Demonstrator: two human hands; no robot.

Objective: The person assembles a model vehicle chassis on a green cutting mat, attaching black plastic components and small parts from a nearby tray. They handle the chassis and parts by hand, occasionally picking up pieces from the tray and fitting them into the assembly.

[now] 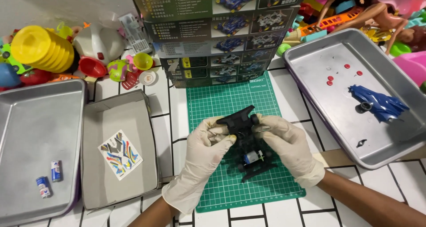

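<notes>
Between both hands, over the green cutting mat (230,102): 1 black toy-car chassis (246,140), motor exposed, gripped by left hand (207,149) and right hand (288,145). Blue body shell (380,105) lies unmounted in tray (310,58), right of the hands. 2 batteries (49,179) far left, not fitted.

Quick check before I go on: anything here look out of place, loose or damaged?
No damage shows. The black toy car chassis, held in both gloved hands, left hand and right hand, is bare; its blue body shell lies in the right metal tray among loose red bits.
</notes>
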